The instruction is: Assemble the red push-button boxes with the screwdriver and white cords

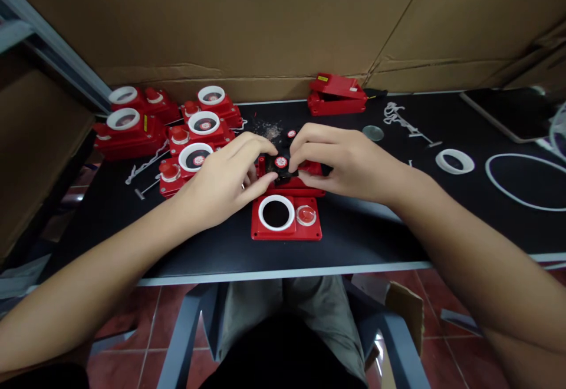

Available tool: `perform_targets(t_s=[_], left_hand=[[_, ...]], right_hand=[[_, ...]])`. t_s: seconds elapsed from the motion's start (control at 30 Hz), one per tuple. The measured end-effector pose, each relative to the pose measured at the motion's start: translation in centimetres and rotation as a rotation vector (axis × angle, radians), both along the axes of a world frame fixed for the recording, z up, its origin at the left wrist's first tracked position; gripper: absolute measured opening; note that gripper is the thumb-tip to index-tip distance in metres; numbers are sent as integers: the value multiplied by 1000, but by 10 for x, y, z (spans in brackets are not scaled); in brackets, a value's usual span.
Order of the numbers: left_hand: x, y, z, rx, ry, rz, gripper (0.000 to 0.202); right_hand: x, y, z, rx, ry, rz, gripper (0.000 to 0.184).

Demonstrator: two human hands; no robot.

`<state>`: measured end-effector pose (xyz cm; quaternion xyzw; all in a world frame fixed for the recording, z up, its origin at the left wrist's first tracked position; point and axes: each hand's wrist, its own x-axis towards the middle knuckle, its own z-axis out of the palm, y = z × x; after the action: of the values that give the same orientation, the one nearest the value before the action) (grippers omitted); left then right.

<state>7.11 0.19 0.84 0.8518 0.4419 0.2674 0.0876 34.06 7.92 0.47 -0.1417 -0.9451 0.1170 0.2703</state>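
Note:
My left hand [230, 174] curves round the left side of a black part with a round red-and-white label [280, 162], thumb at its lower edge. My right hand [336, 156] grips the same part from the right, fingertips bent onto it. The part sits in or just over an open red housing [309, 185], mostly hidden by my fingers. In front of it lies a red cover [287, 231] with a white ring around a dark opening and a red button or lamp under a clear collar. Another small red-and-white label [291, 134] shows just behind.
Several red boxes with white rings [201, 127] stand at the left of the black table [354, 247]. A red case with a tilted lid [338, 94] is at the back. Rightward are a clear disc [374, 133], white cord [393, 113], white ring [454, 161] and large hoop [526, 156].

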Motion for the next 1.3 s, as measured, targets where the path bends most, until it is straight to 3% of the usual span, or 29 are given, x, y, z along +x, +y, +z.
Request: perform_targets(t_s=[0.2,0.3,0.43,0.67,0.77,0.87,1.03,1.3], left_hand=[[1,-1,0,1,16,5,25],[2,-1,0,-7,15,7,27],[2,-2,-1,-30,8,15,30],[2,1,-3,6,26,-7,28],[2,1,-5,-22,17,0,33],[3,-1,-4,-78,10,32,43],[6,-6,4,-233,54,123,55],[8,-8,5,-285,75,150,64]], right_hand=[[8,2,19,-58,-25,-11,21],[13,5,29,-71,-77,-199,23],[23,14,35,30,-56,-507,23],[61,51,38,183,118,-709,19],[87,72,37,131,-58,-849,15],[105,84,33,-81,-427,-1025,11],[109,83,21,-234,-574,-953,29],[99,84,15,-334,-637,-933,29]])
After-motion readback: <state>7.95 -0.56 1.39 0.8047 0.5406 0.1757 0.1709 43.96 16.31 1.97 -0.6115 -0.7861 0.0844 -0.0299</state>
